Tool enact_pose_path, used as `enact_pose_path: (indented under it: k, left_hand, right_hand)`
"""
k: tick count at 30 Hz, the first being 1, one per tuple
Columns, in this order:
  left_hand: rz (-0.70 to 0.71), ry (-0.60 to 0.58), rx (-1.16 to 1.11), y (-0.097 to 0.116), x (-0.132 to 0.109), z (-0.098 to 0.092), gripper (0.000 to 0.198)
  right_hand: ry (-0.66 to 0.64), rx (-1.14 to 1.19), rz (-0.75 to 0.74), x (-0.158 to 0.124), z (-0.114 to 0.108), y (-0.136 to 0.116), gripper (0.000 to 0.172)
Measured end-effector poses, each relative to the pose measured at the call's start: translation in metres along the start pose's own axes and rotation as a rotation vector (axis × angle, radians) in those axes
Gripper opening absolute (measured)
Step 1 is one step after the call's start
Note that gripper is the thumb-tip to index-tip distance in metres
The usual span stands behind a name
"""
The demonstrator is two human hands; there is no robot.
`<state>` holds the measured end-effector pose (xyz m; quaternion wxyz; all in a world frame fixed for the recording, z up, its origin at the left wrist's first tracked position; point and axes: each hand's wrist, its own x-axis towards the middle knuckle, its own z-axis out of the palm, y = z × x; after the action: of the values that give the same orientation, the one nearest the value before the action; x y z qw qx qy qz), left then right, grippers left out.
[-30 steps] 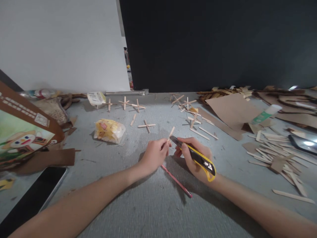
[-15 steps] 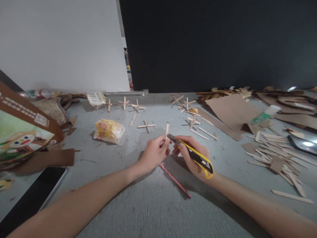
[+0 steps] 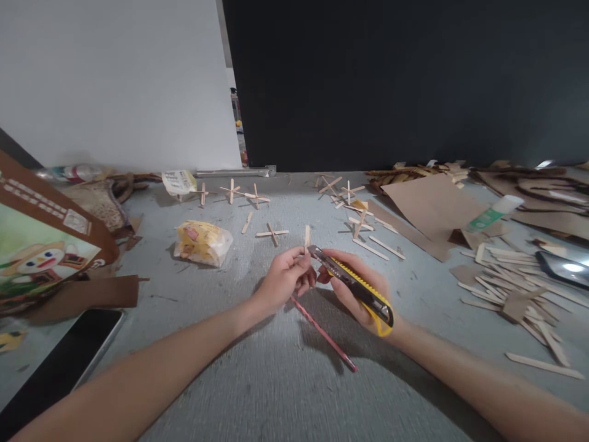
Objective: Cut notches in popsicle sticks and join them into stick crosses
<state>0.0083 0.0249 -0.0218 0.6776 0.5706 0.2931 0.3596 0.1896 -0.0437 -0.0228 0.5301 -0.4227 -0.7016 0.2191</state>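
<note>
My left hand pinches a short wooden craft stick and holds it nearly upright above the grey table. My right hand grips a yellow and black utility knife, its tip close beside the stick at my left fingertips. A pink pencil lies on the table just under both hands, running toward me and to the right.
Crossed stick pieces and loose sticks are scattered at the back and right. Brown cardboard sheets, a glue tube, a yellow snack packet, a printed box and a dark tablet lie around.
Both hands have shifted slightly left and away from me. The stick has swung from leaning right to nearly upright, and the knife tip has followed it.
</note>
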Motion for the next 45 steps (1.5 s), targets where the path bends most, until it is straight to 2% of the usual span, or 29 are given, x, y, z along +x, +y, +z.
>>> enact_pose_path:
  k: [6, 13, 16, 23, 33, 42, 45]
  left_hand:
    - [-0.021, 0.011, -0.079, 0.0, 0.0, 0.0, 0.043]
    - [-0.056, -0.007, -0.156, 0.006, 0.002, -0.002, 0.038]
    - [-0.059, -0.006, -0.144, 0.006, 0.002, -0.003, 0.039]
    - [-0.04, 0.001, -0.125, 0.008, 0.002, -0.004, 0.035]
    - [-0.064, 0.006, -0.191, 0.011, 0.004, -0.007, 0.027]
    - [-0.114, 0.002, -0.247, 0.011, 0.009, -0.011, 0.018]
    - [-0.094, 0.029, -0.219, 0.008, 0.008, -0.01, 0.021]
  right_hand:
    - [-0.033, -0.124, -0.034, -0.001, 0.001, 0.001, 0.035]
    - [-0.033, -0.127, -0.096, 0.001, 0.002, 0.003, 0.04]
    - [-0.038, -0.063, -0.038, 0.001, 0.001, 0.004, 0.038]
    - [0.004, 0.242, 0.153, 0.003, -0.002, 0.01, 0.033]
    - [0.01, 0.607, 0.338, 0.005, 0.002, 0.031, 0.038]
    - [0.017, 0.719, 0.428, 0.013, 0.004, 0.028, 0.039]
    - [0.017, 0.674, 0.383, 0.013, 0.003, 0.026, 0.036]
